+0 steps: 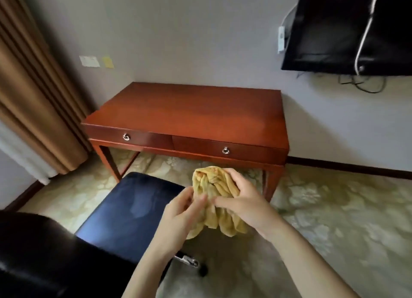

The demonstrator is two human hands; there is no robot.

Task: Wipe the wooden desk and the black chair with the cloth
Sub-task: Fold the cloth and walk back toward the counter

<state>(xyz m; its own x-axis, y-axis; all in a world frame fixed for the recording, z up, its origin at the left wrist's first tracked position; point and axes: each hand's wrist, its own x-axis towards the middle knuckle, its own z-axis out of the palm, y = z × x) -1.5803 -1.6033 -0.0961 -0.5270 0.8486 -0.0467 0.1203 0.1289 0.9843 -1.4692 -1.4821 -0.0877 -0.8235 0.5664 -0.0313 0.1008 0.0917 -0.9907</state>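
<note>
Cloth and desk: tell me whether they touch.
Apart. Head view: the cloth is held in the air, carpet showing between it and the desk.

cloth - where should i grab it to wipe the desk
Grip the cloth at its bunched top, palm over it from above: that end is wadded thick, while the lower end hangs in loose folds. The right hand grips there.
</note>
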